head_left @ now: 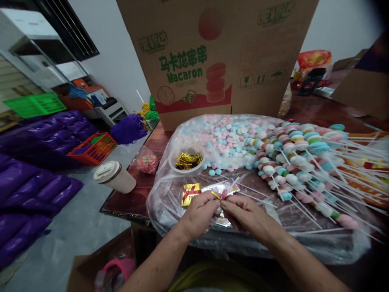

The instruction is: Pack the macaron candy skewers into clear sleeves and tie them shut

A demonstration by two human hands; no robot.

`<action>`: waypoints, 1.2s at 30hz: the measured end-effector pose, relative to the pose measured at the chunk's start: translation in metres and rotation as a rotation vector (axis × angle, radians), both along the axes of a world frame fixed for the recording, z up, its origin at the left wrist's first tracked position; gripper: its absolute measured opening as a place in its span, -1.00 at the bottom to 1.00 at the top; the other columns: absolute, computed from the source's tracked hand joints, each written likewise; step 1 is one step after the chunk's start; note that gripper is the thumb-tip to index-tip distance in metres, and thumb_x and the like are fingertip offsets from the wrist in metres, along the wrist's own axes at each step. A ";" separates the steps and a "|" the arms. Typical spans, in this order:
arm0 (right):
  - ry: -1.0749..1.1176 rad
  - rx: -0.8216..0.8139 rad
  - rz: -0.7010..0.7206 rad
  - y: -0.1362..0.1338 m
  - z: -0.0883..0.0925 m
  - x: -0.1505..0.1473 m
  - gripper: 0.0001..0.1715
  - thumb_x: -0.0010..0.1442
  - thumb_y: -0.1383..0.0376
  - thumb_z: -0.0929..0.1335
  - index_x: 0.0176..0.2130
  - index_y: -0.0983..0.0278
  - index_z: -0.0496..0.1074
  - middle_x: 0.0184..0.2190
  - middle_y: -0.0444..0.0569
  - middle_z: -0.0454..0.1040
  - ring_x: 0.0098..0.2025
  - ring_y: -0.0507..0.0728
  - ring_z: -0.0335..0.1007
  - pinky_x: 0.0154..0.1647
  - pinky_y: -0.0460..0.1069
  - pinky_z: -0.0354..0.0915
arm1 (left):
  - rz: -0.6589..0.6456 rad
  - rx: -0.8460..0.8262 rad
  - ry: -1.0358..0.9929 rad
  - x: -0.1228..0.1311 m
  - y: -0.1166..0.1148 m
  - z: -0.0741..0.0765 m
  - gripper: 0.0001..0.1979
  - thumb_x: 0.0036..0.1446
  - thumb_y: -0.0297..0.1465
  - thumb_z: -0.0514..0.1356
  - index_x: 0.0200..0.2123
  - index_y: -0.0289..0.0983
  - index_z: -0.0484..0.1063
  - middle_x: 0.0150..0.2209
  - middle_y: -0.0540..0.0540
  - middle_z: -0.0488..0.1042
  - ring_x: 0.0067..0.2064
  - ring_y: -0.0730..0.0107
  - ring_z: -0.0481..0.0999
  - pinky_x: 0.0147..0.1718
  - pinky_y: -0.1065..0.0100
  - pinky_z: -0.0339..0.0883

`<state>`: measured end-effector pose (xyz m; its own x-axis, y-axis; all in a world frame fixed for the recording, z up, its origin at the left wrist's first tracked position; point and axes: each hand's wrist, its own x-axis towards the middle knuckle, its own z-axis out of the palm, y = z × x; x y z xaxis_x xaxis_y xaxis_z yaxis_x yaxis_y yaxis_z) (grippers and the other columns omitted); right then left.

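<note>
Both the left hand [199, 211] and right hand [243, 211] pinch a gold twist tie [216, 196] on a bagged candy skewer [223, 190] near a bowl [182, 167] of gold ties [188, 160], the skewer's stick hidden behind fingers.

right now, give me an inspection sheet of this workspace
surface: dark table under a clear plastic sheet
job's things: bagged candy skewer with a gold twist tie
clutter: bowl of gold ties, loose candies, skewer pile, lidded cup, macaron carton
grips: left hand and right hand both pinch at the tie
cables: nothing seen
surroundings: purple bags, orange basket, shelving
</note>
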<state>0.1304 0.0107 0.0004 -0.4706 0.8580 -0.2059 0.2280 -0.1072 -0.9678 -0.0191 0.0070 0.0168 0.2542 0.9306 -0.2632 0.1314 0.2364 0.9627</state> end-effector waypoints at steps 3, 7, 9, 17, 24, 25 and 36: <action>-0.002 -0.017 -0.020 -0.001 -0.007 0.001 -0.47 0.14 -0.02 0.18 -0.65 0.28 0.13 -0.78 -0.23 0.11 -0.70 -0.08 -0.04 -0.68 -0.15 -0.10 | -0.097 0.166 0.111 -0.004 -0.004 0.002 -0.79 0.06 -0.35 0.04 -0.53 -0.32 0.34 -0.48 0.00 0.29 -0.41 0.47 0.26 -0.42 0.47 0.14; -0.048 0.096 -0.204 -0.005 -0.017 0.001 -0.57 0.04 0.01 0.29 -0.58 0.29 0.23 -0.73 -0.23 0.17 -0.66 -0.07 0.01 -0.68 -0.15 -0.04 | -0.002 0.186 0.070 -0.003 -0.008 -0.005 -0.70 0.07 -0.23 0.07 -0.53 -0.33 0.38 -0.55 0.01 0.26 -0.47 0.49 0.22 -0.45 0.46 0.12; -0.063 0.197 -0.237 -0.009 -0.014 0.003 -0.67 0.04 0.07 0.33 -0.48 0.29 0.30 -0.67 -0.22 0.22 -0.62 -0.05 0.08 -0.64 -0.15 0.02 | 0.026 0.032 -0.050 -0.004 -0.010 -0.009 -0.69 -0.01 -0.18 0.16 -0.52 -0.34 0.41 -0.59 0.01 0.28 -0.52 0.52 0.23 -0.49 0.46 0.12; 0.103 0.466 0.305 -0.015 0.026 0.007 -0.74 0.24 0.27 0.19 -0.30 0.23 0.44 -0.44 -0.12 0.48 -0.41 0.00 0.38 -0.33 -0.13 0.23 | -0.164 -0.460 -0.665 -0.015 -0.012 -0.018 -0.58 -0.40 -0.31 0.41 -0.42 -0.36 0.40 -0.64 0.02 0.38 -0.66 0.50 0.35 -0.60 0.41 0.28; -0.220 0.711 -0.107 -0.015 -0.006 -0.013 -0.73 0.22 0.30 0.17 -0.47 0.28 0.28 -0.58 -0.11 0.37 -0.54 0.01 0.26 -0.53 -0.12 0.15 | 0.203 -0.289 -0.602 -0.008 -0.012 -0.019 -0.39 -0.25 -0.36 0.37 -0.09 -0.25 0.20 -0.57 0.12 0.36 -0.67 0.64 0.27 -0.64 0.55 0.15; -0.283 0.871 -0.114 -0.014 -0.007 -0.011 -0.75 0.22 0.36 0.15 -0.45 0.28 0.28 -0.57 -0.08 0.36 -0.52 0.02 0.25 -0.52 -0.10 0.14 | 0.227 -0.238 -0.561 -0.005 -0.013 -0.019 -0.40 -0.23 -0.35 0.37 -0.09 -0.25 0.20 -0.60 0.13 0.34 -0.66 0.64 0.26 -0.63 0.56 0.12; -0.330 1.206 -0.197 -0.024 -0.011 -0.012 -0.80 0.12 0.48 0.14 -0.44 0.24 0.22 -0.62 -0.14 0.28 -0.59 0.03 0.18 -0.57 -0.08 0.06 | -0.009 -0.060 -0.840 -0.048 -0.007 0.032 -0.24 -0.05 0.21 -0.19 -0.10 -0.22 0.39 -0.55 -0.04 0.47 -0.51 0.32 0.45 -0.36 0.24 0.31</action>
<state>0.1180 -0.0129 -0.0105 -0.3892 0.6315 0.6707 0.5575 0.7410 -0.3742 -0.0670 -0.0004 0.0483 0.3948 0.9182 -0.0320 -0.6209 0.2923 0.7274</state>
